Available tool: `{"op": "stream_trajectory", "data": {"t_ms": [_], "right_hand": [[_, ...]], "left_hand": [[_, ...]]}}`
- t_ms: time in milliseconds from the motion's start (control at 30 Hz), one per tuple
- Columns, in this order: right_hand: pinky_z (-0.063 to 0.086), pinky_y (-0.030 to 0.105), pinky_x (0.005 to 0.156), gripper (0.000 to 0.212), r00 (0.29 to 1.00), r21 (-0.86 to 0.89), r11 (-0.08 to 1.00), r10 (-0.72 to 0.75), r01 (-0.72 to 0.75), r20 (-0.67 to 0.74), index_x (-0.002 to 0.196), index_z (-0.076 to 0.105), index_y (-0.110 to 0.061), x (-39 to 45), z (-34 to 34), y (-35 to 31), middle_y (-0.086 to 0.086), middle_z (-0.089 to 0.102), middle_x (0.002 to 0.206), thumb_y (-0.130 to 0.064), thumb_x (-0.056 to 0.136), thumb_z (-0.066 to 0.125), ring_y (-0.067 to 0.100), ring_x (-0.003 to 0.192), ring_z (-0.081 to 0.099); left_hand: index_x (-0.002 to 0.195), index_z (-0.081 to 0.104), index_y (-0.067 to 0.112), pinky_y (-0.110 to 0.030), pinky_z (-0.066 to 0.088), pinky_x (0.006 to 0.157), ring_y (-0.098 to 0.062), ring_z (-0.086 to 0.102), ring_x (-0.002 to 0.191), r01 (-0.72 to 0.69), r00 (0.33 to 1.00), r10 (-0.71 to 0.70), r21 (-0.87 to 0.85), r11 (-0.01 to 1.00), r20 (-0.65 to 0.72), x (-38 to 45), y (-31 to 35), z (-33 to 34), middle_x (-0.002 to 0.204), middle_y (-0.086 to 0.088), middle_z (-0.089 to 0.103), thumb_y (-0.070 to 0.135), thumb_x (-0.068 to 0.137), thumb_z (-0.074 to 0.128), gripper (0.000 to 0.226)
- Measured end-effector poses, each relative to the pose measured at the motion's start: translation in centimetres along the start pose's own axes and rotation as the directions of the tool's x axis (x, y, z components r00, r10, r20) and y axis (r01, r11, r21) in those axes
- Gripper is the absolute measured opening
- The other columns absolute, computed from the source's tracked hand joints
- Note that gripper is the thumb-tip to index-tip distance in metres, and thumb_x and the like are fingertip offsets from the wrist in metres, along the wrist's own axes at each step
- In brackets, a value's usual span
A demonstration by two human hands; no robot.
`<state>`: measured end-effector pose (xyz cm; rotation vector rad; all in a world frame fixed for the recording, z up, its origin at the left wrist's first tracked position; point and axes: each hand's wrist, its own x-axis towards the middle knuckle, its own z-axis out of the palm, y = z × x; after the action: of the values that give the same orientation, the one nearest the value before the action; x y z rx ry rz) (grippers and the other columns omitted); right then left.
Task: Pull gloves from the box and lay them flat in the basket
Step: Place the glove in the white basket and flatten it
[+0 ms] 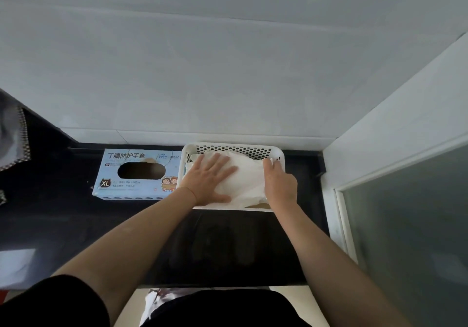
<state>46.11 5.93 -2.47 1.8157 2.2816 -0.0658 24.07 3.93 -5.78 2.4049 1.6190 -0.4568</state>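
From the head view I see my left hand [209, 178] spread flat, pressing white gloves [247, 174] inside the white perforated plastic basket [233, 149]; my right hand [279, 183] pinches their right edge. Just left of the basket sits the light-blue cardboard glove box [134, 174].

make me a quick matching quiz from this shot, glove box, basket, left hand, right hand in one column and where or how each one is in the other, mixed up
Things:
1. glove box
2. basket
3. left hand
4. right hand

States:
A. fingers spread flat, pressing the white gloves
B. white, perforated, holding the gloves
C. light blue, oval opening, left of the basket
D. fingers at the gloves' right edge, by the basket wall

Pairs: 1-C, 2-B, 3-A, 4-D
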Motion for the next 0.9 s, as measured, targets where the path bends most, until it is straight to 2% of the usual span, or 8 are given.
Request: {"op": "stream_trajectory", "data": {"t_ms": [133,200,333,433,567,700,800,900], "right_hand": [[0.045,0.025,0.064,0.038,0.995,0.018,0.995,0.096,-0.097,0.022,0.131,0.044,-0.013,-0.1,-1.2,-1.0,0.009,0.046,0.135,-0.014,0.096,0.056,0.015,0.072,0.056],[0.049,0.026,0.067,0.031,0.987,0.069,0.985,0.158,-0.157,-0.02,0.124,0.051,-0.012,0.1,-2.0,-2.1,0.011,0.044,0.133,-0.012,0.094,0.057,0.017,0.084,0.059],[0.03,0.029,0.046,0.018,0.953,0.269,0.962,0.121,-0.043,-0.278,0.095,0.061,0.001,0.7,-3.5,-6.8,0.019,0.056,0.102,0.005,0.078,0.061,0.025,0.063,0.053],[0.03,0.027,0.049,0.01,0.914,0.324,0.93,-0.029,0.173,-0.405,0.089,0.062,-0.001,0.9,-4.6,-12.2,0.013,0.059,0.087,0.002,0.079,0.062,0.024,0.061,0.051],[0.043,0.031,0.059,0.019,0.98,0.609,0.791,-0.159,0.055,0.119,0.085,0.059,-0.009,0.1,-6.3,-20.1,0.004,0.061,0.078,-0.018,0.095,0.046,0.022,0.067,0.057],[0.061,0.035,0.075,0.049,0.561,0.531,0.75,-0.26,-0.396,0.786,0.111,0.063,0.002,-0.8,-6.7,-23.9,0.019,0.071,0.097,-0.042,0.099,0.047,0.03,0.077,0.073],[0.061,0.039,0.077,0.078,0.438,0.398,0.745,-0.158,-0.535,0.885,0.144,0.039,-0.002,-2.0,-5.1,-24.9,0.026,0.066,0.115,-0.064,0.096,0.039,0.032,0.078,0.072],[0.06,0.043,0.08,0.073,0.526,0.516,0.529,-0.148,-0.673,0.838,0.146,0.036,-0.011,-2.7,-2.6,-25.6,0.022,0.062,0.123,-0.063,0.095,0.041,0.032,0.088,0.071]], "left_hand": [[0.155,-0.004,0.036,-0.051,-0.008,0.12,-0.023,-0.011,0.151,-0.021,0.999,0.021,-0.009,1.0,-0.033,-0.5,0.2,-0.8,0.164,0.002,-0.01,0.08,0.084,0.029,0.09],[0.155,0.017,0.033,-0.05,0.001,0.121,-0.023,0.005,0.151,-0.012,0.986,-0.006,-0.11,0.994,-0.165,-1.7,-0.4,-1.5,0.164,0.0,0.009,0.073,0.089,0.025,0.077],[0.117,0.062,0.016,-0.046,0.042,0.099,-0.031,0.055,0.115,0.14,0.795,-0.328,-0.371,0.918,-0.511,-5.3,-4.3,-1.4,0.122,-0.008,0.059,0.031,0.091,0.045,0.034],[0.129,0.054,0.014,-0.044,0.036,0.104,-0.028,0.046,0.124,0.395,0.791,-0.538,-0.429,0.813,-0.291,-8.1,-9.8,0.2,0.132,-0.007,0.051,0.015,0.087,0.052,0.043],[0.15,0.029,0.021,-0.048,0.025,0.115,-0.024,0.03,0.141,0.462,0.869,-0.494,-0.308,0.831,-0.03,-11.0,-16.2,1.8,0.151,-0.002,0.036,0.033,0.091,0.053,0.065],[0.136,0.045,0.025,-0.042,0.04,0.096,-0.025,0.056,0.113,0.48,0.876,-0.464,-0.145,0.865,0.133,-12.5,-18.2,1.4,0.122,-0.004,0.06,0.061,0.085,0.053,0.063],[0.107,0.058,0.023,-0.032,0.053,0.076,-0.017,0.064,0.087,0.538,0.833,-0.391,-0.408,0.737,0.392,-14.4,-18.9,2.1,0.099,0.0,0.065,0.061,0.08,0.061,0.047],[0.112,0.053,0.02,-0.032,0.059,0.069,-0.019,0.069,0.076,0.575,0.818,-0.328,-0.666,0.475,0.473,-16.1,-18.6,2.8,0.089,-0.006,0.069,0.054,0.082,0.063,0.047]]}}
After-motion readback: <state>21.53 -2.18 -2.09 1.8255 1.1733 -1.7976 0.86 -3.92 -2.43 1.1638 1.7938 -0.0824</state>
